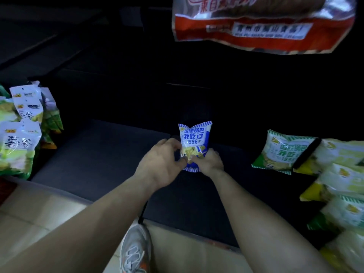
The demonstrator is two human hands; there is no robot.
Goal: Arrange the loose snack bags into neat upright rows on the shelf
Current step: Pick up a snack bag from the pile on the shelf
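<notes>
A small blue and white snack bag (194,137) stands upright on the dark bottom shelf (102,154), near its middle. My left hand (163,160) grips the bag's lower left side and my right hand (209,161) grips its lower right corner. Green and white snack bags (283,151) of the same kind lie loose and flat on the shelf to the right, several overlapping toward the front right. On the left, several green and white bags (19,142) stand upright in rows.
A large red and silver bag (262,26) hangs over the edge of the shelf above, at the top right. The shelf's back is dark. A beige tiled floor (39,213) and my grey sneaker (136,251) lie below the shelf's front edge.
</notes>
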